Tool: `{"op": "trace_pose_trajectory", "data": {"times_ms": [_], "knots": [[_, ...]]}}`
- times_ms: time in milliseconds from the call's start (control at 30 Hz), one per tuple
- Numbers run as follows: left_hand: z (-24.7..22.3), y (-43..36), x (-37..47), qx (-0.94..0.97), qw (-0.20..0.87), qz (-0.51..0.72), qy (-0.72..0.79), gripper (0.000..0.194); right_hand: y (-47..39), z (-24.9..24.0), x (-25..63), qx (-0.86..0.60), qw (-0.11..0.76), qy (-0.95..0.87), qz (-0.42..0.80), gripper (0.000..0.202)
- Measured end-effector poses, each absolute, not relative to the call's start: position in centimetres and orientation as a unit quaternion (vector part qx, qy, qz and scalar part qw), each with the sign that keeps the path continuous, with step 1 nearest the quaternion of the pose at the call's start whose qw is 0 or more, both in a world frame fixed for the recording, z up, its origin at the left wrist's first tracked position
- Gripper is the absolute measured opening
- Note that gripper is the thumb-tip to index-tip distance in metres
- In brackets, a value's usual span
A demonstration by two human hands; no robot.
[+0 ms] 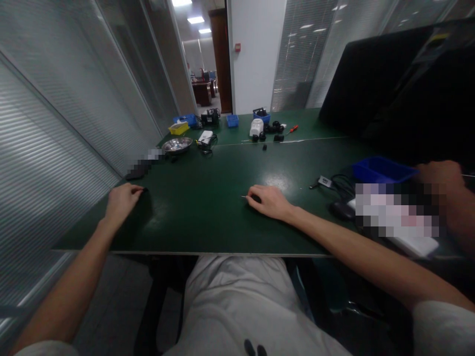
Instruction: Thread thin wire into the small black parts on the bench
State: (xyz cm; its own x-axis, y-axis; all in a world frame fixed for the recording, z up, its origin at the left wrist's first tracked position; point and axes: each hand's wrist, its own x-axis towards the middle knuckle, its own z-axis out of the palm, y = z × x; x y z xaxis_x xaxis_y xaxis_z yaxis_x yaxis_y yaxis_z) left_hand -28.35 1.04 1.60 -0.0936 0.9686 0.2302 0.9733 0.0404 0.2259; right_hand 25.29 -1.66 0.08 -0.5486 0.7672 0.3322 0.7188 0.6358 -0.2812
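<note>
On the left side of the green table (193, 217), my left hand (122, 202) is closed, thumb and fingers pinching a small dark piece (145, 190) too small to name. My right hand (270, 201) rests near the middle of the table, its fingers curled round a small tool. A thin metal tip (243, 197) pokes out to the left of the fingers, and a dark part shows inside the grip. The rest of the tool is hidden by the hand.
At the back stand a metal bowl (177, 145), a yellow tray (178, 129), a small blue basket (232, 120), a white device (256, 127), black parts and a red screwdriver (293, 129). On the right are a blue bin (384, 169), cables and another person's hand (443, 180).
</note>
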Motion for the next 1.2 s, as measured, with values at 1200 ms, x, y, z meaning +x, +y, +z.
{"op": "trace_pose_trajectory", "data": {"times_ms": [1200], "knots": [[-0.3, 1.2, -0.6, -0.889, -0.237, -0.256, -0.298, 0.026, -2.1, 1.0, 25.1, -0.454, 0.152, -0.878, 0.027, 0.028]]}}
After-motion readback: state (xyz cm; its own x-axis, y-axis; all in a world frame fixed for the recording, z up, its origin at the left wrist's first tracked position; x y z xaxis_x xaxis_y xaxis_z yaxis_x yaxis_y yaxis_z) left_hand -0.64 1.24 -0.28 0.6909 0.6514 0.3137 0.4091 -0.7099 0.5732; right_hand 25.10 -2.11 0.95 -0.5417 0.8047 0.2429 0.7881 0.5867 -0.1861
